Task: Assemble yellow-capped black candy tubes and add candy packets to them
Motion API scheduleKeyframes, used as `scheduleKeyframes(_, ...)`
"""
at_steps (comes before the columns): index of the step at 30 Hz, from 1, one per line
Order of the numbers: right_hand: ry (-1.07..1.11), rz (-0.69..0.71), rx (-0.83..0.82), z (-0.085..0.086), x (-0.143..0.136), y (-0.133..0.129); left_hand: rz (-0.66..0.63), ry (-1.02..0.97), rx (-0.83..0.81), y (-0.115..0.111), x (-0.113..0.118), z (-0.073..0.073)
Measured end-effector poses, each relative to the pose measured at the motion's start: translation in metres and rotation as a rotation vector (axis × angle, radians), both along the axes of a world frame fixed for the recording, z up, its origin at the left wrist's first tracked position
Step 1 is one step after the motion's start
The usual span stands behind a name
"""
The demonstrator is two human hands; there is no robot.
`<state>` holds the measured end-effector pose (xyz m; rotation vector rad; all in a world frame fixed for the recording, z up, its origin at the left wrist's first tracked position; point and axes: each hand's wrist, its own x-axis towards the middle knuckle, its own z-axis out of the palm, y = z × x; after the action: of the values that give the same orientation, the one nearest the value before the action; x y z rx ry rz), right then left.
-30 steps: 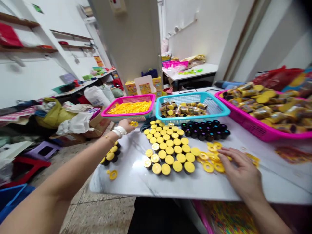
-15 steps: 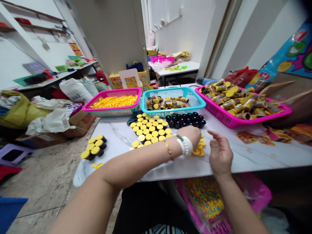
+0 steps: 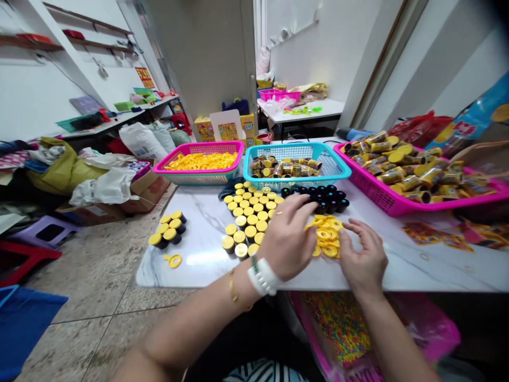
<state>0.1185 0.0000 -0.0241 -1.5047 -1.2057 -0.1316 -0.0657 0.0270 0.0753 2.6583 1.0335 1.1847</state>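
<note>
My left hand (image 3: 288, 239), with a white bracelet on its wrist, hovers palm down over the table with its fingers apart and nothing visible in them. It partly covers a block of black tubs with yellow lids (image 3: 247, 211) standing upright. Its fingertips reach toward a group of black tubs without yellow lids (image 3: 324, 197). Beside a heap of yellow plastic rings (image 3: 328, 234), my right hand (image 3: 363, 257) is open, its thumb at the heap's right edge and its fingers loosely bent. A smaller cluster of yellow-lidded tubs (image 3: 169, 229) and one loose yellow ring (image 3: 174, 260) lie farther left.
Along the back stand a pink basket of yellow rings (image 3: 159, 168), a blue basket of wrapped tubs (image 3: 345, 174) and a heaped pink basket (image 3: 377, 199). Flat printed wrappers (image 3: 433, 235) lie at right. Below the table edge is a container of colourful beads (image 3: 342, 331).
My left hand has drawn back left from above the rings, its fingers now spread, uncovering the heap. My right hand stays beside the heap. The view has turned slightly left.
</note>
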Motion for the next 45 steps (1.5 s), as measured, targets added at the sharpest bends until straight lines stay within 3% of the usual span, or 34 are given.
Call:
scheduleKeyframes(3,0.196,0.175,0.073,0.013,-0.038,-0.003,0.24,-0.284,0.047,-0.017,-0.055,-0.025)
scheduleKeyframes(6,0.393,0.443,0.02,0.019,-0.075,0.007,0.497,-0.458,-0.093,-0.019,-0.094,-0.056)
scheduleKeyframes(8,0.427,0.503,-0.039,0.017,-0.088,0.018,0.582,-0.565,-0.262,-0.013,-0.106,-0.074)
scheduleKeyframes(11,0.41,0.469,-0.092,0.013,-0.087,0.035,0.57,-0.642,-0.439,-0.005,-0.109,-0.087)
scheduleKeyframes(18,0.449,0.286,-0.066,0.012,-0.071,0.042,0.474,-0.674,-0.447,-0.012,-0.102,-0.087)
scheduleKeyframes(22,0.45,0.343,-0.186,0.005,-0.084,0.035,0.445,-0.646,-0.371,-0.017,-0.103,-0.09)
scheduleKeyframes(26,0.42,0.403,-0.126,0.001,-0.093,0.032,0.429,-0.609,-0.346,-0.017,-0.103,-0.09)
scheduleKeyframes(31,0.581,0.388,-0.219,0.006,-0.084,0.039,0.388,-0.363,-0.344,-0.02,-0.099,-0.086)
scheduleKeyframes(36,0.354,0.459,-0.381,0.011,-0.086,0.048,0.421,-0.16,-0.296,-0.016,-0.094,-0.086)
scheduleKeyframes(45,0.241,0.327,-0.346,0.006,-0.114,0.046,0.432,-0.058,-0.243,-0.011,-0.107,-0.091)
